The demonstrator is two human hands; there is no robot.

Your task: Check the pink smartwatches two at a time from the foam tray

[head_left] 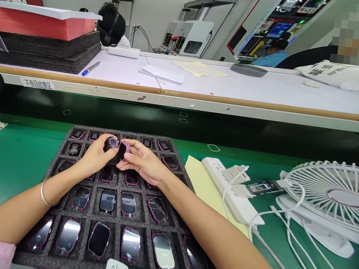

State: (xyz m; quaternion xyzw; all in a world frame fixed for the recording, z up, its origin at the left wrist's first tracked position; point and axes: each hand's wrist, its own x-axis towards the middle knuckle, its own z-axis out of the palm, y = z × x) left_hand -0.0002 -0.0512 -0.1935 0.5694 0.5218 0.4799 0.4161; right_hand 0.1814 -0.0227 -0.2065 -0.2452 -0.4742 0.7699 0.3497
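A dark foam tray (78, 267) full of purple-framed smartwatch cases sits on the green bench. Over its far rows my left hand (96, 157) pinches a smartwatch case (110, 144), its dark face showing between thumb and fingers. Close beside it, my right hand (145, 164) grips a second smartwatch case (122, 150) by its edges, screen turned to the left. Most cases, such as one in the nearest row (99, 239), lie face up in their compartments; several in the far rows show lit text. My hands hide part of the far compartments.
Right of the tray are a yellow sheet (194, 171), a white power strip (228, 186) with chargers and cables, and a white fan (348, 199). A raised shelf (205, 83) behind bears stacked foam (39, 47) and a pen (91, 68). People sit beyond it.
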